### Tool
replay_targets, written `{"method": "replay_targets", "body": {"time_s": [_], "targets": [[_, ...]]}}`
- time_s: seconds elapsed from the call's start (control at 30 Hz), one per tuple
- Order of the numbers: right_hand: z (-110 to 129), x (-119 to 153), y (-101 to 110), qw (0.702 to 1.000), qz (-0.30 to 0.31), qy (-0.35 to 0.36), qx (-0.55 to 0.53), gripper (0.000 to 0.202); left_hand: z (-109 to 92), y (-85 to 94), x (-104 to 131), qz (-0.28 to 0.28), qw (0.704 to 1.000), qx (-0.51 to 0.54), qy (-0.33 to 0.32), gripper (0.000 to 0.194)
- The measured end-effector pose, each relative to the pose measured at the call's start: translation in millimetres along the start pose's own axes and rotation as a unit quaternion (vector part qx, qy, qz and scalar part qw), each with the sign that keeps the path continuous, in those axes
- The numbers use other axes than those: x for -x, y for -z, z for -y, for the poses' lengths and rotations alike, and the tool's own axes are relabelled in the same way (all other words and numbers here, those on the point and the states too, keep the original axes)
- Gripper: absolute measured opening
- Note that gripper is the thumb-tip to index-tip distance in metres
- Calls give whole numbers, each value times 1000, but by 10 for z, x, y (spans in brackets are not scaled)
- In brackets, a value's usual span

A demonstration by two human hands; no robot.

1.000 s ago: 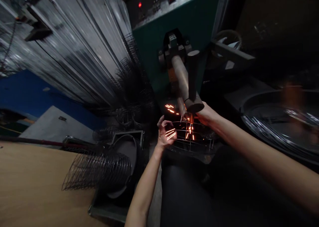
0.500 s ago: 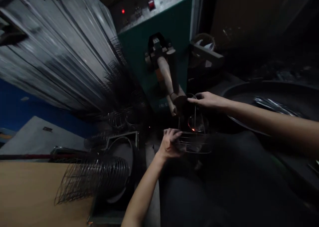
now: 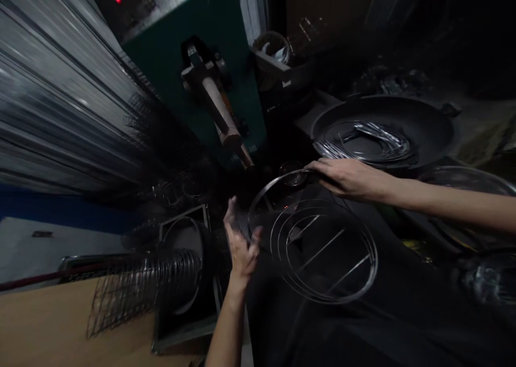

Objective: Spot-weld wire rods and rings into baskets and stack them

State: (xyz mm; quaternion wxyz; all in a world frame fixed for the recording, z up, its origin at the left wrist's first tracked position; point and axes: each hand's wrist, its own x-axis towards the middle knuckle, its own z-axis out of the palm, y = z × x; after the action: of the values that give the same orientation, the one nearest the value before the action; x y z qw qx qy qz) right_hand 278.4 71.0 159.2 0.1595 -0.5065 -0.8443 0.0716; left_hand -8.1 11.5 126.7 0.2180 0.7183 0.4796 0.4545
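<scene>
My right hand [image 3: 350,178] grips the upper edge of a round wire basket [image 3: 321,249], made of thin metal rings joined by straight wires. The basket is tilted so that its rings face me, above my dark-clothed lap. Just left of it, my left hand [image 3: 242,246] is raised, thumb and fingers apart, holding nothing. Beyond both hands, the thick metal arms [image 3: 220,109] of a green machine [image 3: 161,60] point down toward me; their lower tips are lost in shadow.
A large dark pan [image 3: 431,125] at the right holds a bundle of bent wires [image 3: 379,141]. At the lower left, nested wire baskets [image 3: 141,281] lie sideways by a metal frame [image 3: 185,332]. A bin [image 3: 274,60] stands behind; sheeting [image 3: 60,87] hangs left.
The wire basket has come away from the machine's arms toward me and tilted. My left hand has let go of it and opened. The view has swung to the right.
</scene>
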Motion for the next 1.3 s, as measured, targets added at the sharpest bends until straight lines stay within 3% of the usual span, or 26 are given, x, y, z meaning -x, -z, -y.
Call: {"method": "replay_targets", "body": {"time_s": [0.1,0.23,0.33,0.4,0.5,0.6,0.7,0.8,0.93,1.03,1.13,1.2,1.3], "targets": [[-3,-162,-250,999,-1,-11,-53,34,-197,-20,28,115,978,113,132,44],[21,-560,-698,989,39,-55,-133,32,-482,-461,97,201,908,277,239,47],[41,-787,-918,989,48,-58,-129,35,-468,-785,50,209,878,332,272,51],[18,-873,-979,992,59,-54,-99,40,-384,-879,-15,145,896,304,288,49],[-89,-900,-971,992,107,-46,-41,53,-282,-843,-110,50,949,192,245,38],[-245,-833,-912,992,128,-20,-14,66,-253,-737,-184,90,962,161,203,31],[-396,-770,-890,991,129,10,-44,68,-219,-679,-247,176,903,281,274,40],[-483,-780,-938,985,136,17,-102,59,-160,-675,-301,204,836,390,329,45],[-437,-827,-940,983,144,-17,-109,54,-141,-736,-373,269,804,407,341,48],[-327,-671,-782,987,121,-97,-45,61,-154,-810,-441,308,802,394,327,45],[-159,-220,-611,984,83,-150,-50,53,-109,-853,-504,287,834,369,294,38],[14,153,-588,974,100,-126,-157,42,-57,-880,-527,270,861,339,266,35],[360,556,-710,909,151,-116,-372,36,-20,-945,-543,269,887,295,233,34]]}}
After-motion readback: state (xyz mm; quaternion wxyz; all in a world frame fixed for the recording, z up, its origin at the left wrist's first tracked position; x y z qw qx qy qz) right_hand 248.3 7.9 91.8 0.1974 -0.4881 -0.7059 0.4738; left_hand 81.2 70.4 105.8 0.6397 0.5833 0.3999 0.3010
